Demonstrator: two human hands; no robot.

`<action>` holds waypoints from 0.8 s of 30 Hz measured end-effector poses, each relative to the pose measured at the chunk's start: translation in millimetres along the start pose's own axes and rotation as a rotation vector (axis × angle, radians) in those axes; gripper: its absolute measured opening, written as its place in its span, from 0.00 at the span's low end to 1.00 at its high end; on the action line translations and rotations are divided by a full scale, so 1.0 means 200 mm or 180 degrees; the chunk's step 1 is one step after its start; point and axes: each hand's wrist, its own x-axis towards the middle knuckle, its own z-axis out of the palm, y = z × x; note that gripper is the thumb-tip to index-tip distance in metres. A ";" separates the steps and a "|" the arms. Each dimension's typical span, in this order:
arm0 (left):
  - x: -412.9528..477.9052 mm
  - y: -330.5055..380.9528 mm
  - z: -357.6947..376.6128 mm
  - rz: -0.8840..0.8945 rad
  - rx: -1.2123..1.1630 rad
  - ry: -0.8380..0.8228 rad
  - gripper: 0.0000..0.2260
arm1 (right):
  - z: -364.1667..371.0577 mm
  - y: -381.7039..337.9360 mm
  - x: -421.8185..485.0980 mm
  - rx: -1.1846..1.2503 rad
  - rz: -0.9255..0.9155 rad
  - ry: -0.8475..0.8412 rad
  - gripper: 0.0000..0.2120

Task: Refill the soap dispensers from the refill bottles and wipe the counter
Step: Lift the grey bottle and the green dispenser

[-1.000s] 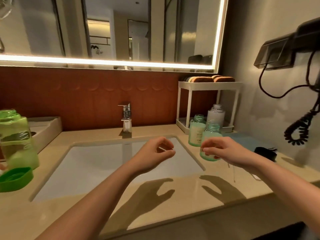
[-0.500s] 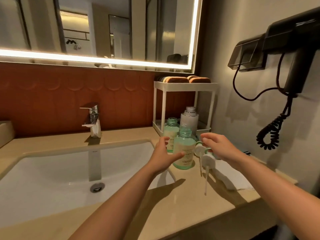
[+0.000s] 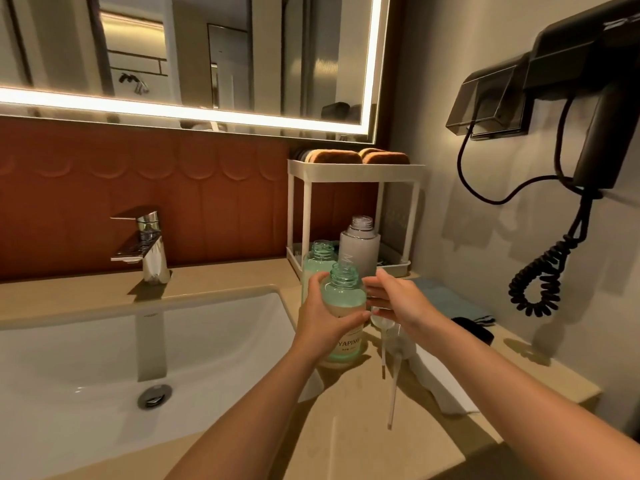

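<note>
A teal dispenser bottle (image 3: 343, 306) with an uncapped neck stands on the beige counter (image 3: 346, 427), right of the sink. My left hand (image 3: 322, 317) grips its body from the left. Fingers out, my right hand (image 3: 398, 303) reaches the bottle's right side. Two white pump heads (image 3: 381, 322) with long tubes lie on the counter under that hand. Behind stand a second teal bottle (image 3: 317, 258) and a grey-white bottle (image 3: 358, 252), both uncapped.
A white rack (image 3: 353, 168) with brown pads on top stands in the corner. A white cloth (image 3: 446, 386), a blue cloth (image 3: 446, 299) and a small black item (image 3: 474, 329) lie at the right. Sink basin (image 3: 138, 358) and faucet (image 3: 149, 247) are left; a hair dryer (image 3: 595, 133) hangs on the wall.
The view has swung right, away from the green bottle. My left hand has come onto the front teal bottle and gripped it. My right hand has moved in to its right side.
</note>
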 end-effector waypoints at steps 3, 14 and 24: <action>-0.01 -0.02 -0.04 0.0017 0.0128 0.0077 0.35 | -0.02 0.00 0.03 -0.0223 -0.0230 0.0088 0.19; -0.03 -0.07 -0.13 0.0020 0.0263 0.0329 0.38 | 0.03 -0.09 0.34 -0.0452 -0.0891 0.0673 0.49; -0.02 -0.09 -0.13 0.0032 0.0379 0.0251 0.39 | 0.08 -0.04 0.43 0.0009 -0.1075 0.0792 0.42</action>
